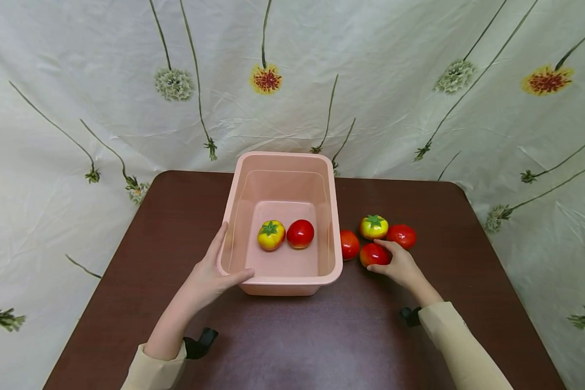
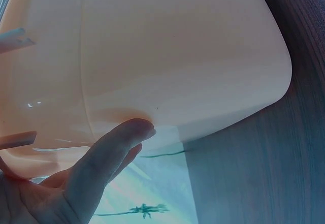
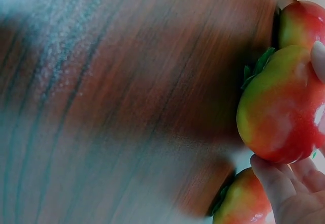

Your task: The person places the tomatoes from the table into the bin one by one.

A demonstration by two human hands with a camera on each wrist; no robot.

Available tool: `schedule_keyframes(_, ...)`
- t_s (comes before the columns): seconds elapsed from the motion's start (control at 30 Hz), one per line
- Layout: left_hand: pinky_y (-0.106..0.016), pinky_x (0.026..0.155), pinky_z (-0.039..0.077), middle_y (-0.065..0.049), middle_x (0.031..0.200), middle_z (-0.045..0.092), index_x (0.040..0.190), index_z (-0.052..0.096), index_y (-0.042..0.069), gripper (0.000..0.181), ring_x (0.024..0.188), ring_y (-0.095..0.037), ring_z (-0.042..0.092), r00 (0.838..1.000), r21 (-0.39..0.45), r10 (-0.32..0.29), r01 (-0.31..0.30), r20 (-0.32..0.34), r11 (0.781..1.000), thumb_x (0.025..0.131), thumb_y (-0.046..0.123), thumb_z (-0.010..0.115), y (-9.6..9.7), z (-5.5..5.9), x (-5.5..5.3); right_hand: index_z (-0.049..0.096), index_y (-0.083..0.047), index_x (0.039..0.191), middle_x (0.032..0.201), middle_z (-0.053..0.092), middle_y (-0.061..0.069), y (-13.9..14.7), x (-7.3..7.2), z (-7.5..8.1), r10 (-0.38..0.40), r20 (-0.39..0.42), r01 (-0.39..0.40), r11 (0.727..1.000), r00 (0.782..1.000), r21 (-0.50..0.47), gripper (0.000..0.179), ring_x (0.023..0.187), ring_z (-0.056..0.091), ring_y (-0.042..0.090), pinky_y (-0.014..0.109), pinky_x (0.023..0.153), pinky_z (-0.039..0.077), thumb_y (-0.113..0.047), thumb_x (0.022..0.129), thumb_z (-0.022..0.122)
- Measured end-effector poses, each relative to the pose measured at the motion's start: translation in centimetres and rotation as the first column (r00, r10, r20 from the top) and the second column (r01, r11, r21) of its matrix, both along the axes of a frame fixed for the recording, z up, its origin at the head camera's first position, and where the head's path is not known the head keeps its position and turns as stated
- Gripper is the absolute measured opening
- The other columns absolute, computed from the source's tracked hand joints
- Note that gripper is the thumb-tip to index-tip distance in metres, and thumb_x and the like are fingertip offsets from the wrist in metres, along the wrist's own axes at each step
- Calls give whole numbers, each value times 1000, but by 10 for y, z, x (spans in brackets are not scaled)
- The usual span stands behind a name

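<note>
1. Pinch the front tomato (image 1: 372, 255) squarely, with thumb and fingertips of the right hand (image 1: 403, 266) clamped on opposite sides; cannot tell whether lifted clear of the table (image 1: 292, 346).
2. Better to raise straight up first, to avoid nudging the yellow-topped tomato (image 1: 377, 230) just beyond, the right-hand tomato (image 1: 402, 236) and the tub-side tomato (image 1: 349, 246).
3. Steady the pink tub (image 1: 287, 280) with the left hand (image 1: 207, 279) spread round its near-left corner, fingers straight; press lightly to avoid tilting.
4. Find the front tomato within the right hand, right of the pink tub, well apart from the left hand; toward the table's far edge, well in from its right edge.
5. Note, inside the pink tub and between the hands, the leafy tomato (image 1: 269, 241) and the mostly red tomato (image 1: 300, 234), side by side.
</note>
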State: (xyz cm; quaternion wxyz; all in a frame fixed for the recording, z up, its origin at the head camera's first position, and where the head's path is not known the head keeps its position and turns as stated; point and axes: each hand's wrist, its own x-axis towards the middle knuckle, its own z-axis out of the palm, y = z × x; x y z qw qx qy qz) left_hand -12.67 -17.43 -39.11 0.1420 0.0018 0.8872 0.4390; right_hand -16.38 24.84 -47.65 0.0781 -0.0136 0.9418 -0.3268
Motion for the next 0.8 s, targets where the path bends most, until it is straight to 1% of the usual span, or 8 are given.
schedule_keyframes(0.23,-63,111,33,-18,164,17,159,-5,33,116,140,-44,36,1000,7,-1,0,12,1000,78,52,77,0,-1,0,51,0,139,139,51,28,1,2,-2,-7,-5,7,1000,1000,-11,69,125,49,45,60,106,40,-24,81,80)
schedule_keyframes(0.57,-63,111,33,-19,164,17,159,-4,34,116,139,-44,36,1000,-1,2,-2,-5,1000,79,51,78,-1,-3,-1,51,-2,140,140,51,27,4,3,-3,-25,2,25,999,1000,-33,69,126,50,44,60,106,40,-28,83,79)
schedule_keyframes(0.8,-64,110,32,-17,164,16,158,-5,35,115,140,-45,35,1000,-14,1,-1,-3,1000,79,52,77,-1,-2,-1,52,-3,140,140,52,26,6,3,0,-34,-3,34,998,999,-47,69,125,50,43,60,105,41,-30,82,79)
